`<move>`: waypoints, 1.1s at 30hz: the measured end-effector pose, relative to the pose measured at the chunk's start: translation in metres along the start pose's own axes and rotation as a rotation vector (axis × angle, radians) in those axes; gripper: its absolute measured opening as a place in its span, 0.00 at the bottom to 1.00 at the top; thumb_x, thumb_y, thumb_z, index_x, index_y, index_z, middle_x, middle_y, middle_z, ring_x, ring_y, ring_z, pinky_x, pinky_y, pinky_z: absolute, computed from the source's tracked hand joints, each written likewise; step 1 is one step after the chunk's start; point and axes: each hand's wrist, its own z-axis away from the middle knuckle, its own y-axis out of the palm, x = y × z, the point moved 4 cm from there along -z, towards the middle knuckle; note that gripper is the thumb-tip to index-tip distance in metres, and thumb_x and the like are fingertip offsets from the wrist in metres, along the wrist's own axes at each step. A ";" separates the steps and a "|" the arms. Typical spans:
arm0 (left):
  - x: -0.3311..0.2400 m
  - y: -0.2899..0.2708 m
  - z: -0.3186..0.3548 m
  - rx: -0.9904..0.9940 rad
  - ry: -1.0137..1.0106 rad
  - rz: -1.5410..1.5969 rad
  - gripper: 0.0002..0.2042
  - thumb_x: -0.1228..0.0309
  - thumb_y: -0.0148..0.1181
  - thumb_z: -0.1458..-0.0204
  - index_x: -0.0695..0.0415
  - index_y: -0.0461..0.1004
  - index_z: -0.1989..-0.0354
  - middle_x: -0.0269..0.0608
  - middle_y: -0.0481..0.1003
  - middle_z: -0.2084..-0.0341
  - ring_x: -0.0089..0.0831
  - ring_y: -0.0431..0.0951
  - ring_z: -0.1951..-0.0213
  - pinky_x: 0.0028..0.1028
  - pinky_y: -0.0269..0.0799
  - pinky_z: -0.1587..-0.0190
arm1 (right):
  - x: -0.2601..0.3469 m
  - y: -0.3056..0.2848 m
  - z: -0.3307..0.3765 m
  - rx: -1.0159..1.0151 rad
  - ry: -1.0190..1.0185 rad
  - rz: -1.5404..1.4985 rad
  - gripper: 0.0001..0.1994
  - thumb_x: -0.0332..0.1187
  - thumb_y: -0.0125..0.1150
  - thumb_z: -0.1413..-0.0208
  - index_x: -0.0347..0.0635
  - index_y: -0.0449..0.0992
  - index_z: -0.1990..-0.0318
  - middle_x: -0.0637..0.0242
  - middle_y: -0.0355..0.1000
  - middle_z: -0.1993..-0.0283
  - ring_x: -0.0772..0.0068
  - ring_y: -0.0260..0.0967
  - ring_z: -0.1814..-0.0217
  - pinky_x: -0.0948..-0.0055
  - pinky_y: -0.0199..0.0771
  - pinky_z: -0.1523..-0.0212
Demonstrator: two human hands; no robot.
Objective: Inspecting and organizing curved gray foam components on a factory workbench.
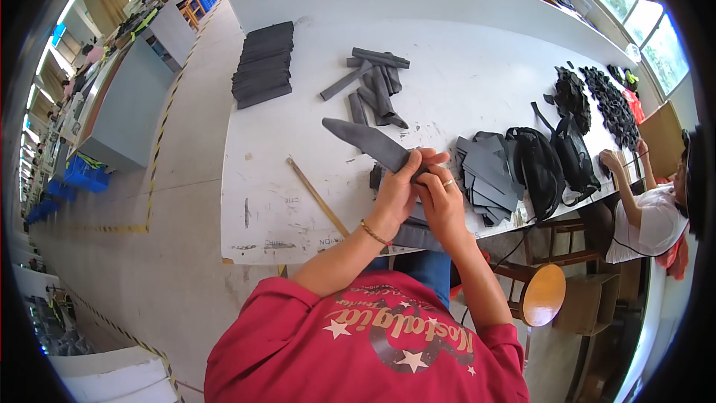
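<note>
While both the left hand (pixel 397 183) and right hand (pixel 440 192) pinch one grey fabric strip (pixel 367 142), several finished rolled strips (pixel 375 82) lie beyond; a flat-cut pile (pixel 488 173) seemingly awaits.

The near end of the grey fabric strip (pixel 371 142) is covered by the left hand (pixel 397 188) and right hand (pixel 441 198). Fingertip contact is hidden. The dark piece (pixel 415 236) beneath the wrists is probably more fabric. The co-worker (pixel 647 213) is cut off by the fisheye rim.
</note>
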 end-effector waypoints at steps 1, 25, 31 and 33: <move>-0.003 0.000 0.000 -0.001 0.000 0.000 0.16 0.60 0.50 0.37 0.62 0.73 0.54 0.54 0.77 0.55 0.37 0.76 0.50 0.34 0.70 0.46 | 0.000 0.000 -0.001 0.014 0.053 -0.022 0.13 0.21 0.64 0.52 0.38 0.70 0.58 0.54 0.69 0.56 0.48 0.70 0.59 0.59 0.73 0.62; -0.020 0.012 0.001 0.008 0.206 0.052 0.14 0.63 0.49 0.36 0.61 0.70 0.51 0.47 0.77 0.59 0.47 0.75 0.48 0.42 0.68 0.41 | 0.007 -0.008 -0.024 -0.008 -0.229 -0.047 0.08 0.19 0.64 0.55 0.37 0.73 0.66 0.59 0.69 0.63 0.55 0.69 0.68 0.63 0.71 0.70; -0.026 0.008 -0.006 0.012 0.233 0.052 0.14 0.63 0.48 0.36 0.61 0.71 0.52 0.51 0.77 0.57 0.47 0.75 0.48 0.40 0.70 0.43 | 0.003 -0.007 -0.023 0.012 -0.028 -0.102 0.08 0.22 0.66 0.54 0.36 0.73 0.66 0.58 0.70 0.62 0.60 0.70 0.64 0.67 0.73 0.64; -0.027 0.010 -0.005 -0.036 0.208 0.075 0.15 0.63 0.48 0.36 0.62 0.69 0.51 0.52 0.77 0.56 0.46 0.74 0.46 0.40 0.68 0.41 | 0.001 0.001 -0.021 0.004 0.119 -0.155 0.09 0.24 0.68 0.54 0.36 0.73 0.66 0.59 0.70 0.62 0.64 0.71 0.61 0.69 0.73 0.60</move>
